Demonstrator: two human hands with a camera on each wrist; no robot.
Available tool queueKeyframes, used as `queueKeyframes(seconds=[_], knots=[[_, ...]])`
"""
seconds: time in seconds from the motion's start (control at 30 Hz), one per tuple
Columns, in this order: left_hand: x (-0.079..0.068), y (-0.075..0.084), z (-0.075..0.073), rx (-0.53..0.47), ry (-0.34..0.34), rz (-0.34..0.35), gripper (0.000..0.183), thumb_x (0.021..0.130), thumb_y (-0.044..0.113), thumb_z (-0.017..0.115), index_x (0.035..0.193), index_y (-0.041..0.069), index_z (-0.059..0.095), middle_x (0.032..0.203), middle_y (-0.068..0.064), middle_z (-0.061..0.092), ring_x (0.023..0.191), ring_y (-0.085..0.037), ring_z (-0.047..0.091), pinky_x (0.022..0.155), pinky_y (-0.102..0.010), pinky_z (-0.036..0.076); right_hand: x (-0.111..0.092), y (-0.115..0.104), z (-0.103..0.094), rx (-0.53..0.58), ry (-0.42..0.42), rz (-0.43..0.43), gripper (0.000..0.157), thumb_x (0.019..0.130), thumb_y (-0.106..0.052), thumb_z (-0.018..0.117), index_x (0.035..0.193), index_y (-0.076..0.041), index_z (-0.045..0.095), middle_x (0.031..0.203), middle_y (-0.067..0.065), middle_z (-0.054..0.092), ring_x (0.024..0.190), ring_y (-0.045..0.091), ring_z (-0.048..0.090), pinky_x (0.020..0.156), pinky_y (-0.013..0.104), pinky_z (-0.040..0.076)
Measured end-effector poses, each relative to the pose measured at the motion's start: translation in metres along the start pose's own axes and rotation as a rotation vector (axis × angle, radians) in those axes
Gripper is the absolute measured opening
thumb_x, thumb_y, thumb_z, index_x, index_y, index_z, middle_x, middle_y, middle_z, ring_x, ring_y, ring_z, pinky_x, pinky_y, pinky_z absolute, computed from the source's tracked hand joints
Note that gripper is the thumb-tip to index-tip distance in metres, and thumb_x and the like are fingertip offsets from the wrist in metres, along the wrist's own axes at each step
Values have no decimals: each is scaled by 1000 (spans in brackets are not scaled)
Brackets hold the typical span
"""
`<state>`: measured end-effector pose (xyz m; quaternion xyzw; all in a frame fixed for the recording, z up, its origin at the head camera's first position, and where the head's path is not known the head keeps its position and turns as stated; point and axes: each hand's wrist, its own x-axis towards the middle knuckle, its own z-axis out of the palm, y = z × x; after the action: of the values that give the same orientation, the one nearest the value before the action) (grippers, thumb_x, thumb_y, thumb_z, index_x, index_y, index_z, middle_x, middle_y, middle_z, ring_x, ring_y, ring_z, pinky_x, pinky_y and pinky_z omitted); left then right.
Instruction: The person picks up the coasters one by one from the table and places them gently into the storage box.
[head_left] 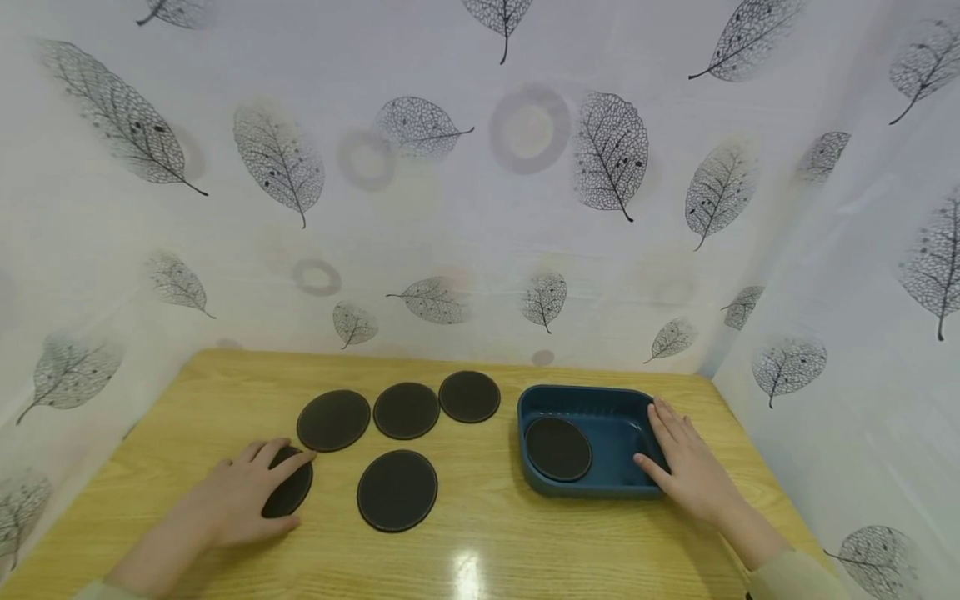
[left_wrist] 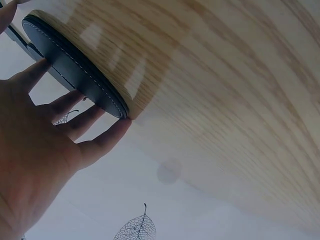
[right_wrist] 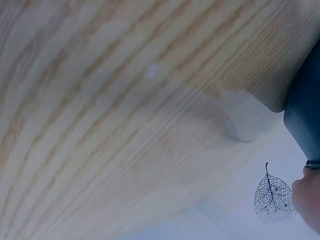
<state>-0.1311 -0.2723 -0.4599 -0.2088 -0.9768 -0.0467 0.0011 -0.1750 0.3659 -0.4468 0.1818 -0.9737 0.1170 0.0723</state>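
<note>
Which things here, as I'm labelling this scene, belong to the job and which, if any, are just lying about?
Job, apparently: gripped disc, left hand; tray, right hand; disc inside; four other discs.

Lying about: nothing visible; table and sheet are just setting.

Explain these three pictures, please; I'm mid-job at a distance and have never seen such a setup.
There is no machine: a person works bare-handed. The wide picture comes from a camera on the head, looking forward and down; the other two come from a camera on each wrist. The left hand holds a black disc by its edge; the left-wrist picture shows this up close. Four more black discs lie on the wood-grain table, and another disc lies in the blue tray. The right hand rests on the tray's right end. The right-wrist picture shows mostly table, with the tray and a bit of that hand at its edge. Behind hangs a leaf-printed sheet.
</note>
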Motion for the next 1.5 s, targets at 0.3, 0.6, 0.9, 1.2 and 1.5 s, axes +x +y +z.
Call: queueKeyframes(seconds=[0.3,0.6,0.9,1.2,1.5], knots=[[-1,-1,3,8,26,10,76,80,52,84,146,20,63,143,-21,58,125,-47,60,80,-69,55,-1,-1,0,-8,9,-4,85,105,-40,64,163,11,28,172,31,23,160,47,24,134,33,-9],[-1,-6,5,1,28,20,76,79,53,85,145,22,64,142,-20,59,124,-46,61,81,-68,55,-1,-4,0,-3,21,-10,84,104,-36,66,162,11,29,171,32,24,160,48,24,133,30,-9],[0,-8,2,35,70,62,75,76,51,87,143,25,65,139,-16,60,121,-42,62,83,-67,54,-1,-4,1,-12,46,-24,83,103,-35,67,162,11,30,171,31,25,161,44,24,133,27,-9],[5,5,-11,70,140,108,75,77,50,85,145,26,65,139,-17,61,123,-40,62,87,-63,54,-2,-8,-5,-22,43,-25,82,103,-35,67,161,12,32,171,32,26,163,41,22,136,35,-2],[23,23,-27,71,152,161,76,78,48,83,148,26,62,144,-18,59,127,-41,60,92,-63,51,-1,-5,-3,-36,44,-41,81,104,-36,66,160,13,32,170,33,27,164,38,20,130,20,-11]])
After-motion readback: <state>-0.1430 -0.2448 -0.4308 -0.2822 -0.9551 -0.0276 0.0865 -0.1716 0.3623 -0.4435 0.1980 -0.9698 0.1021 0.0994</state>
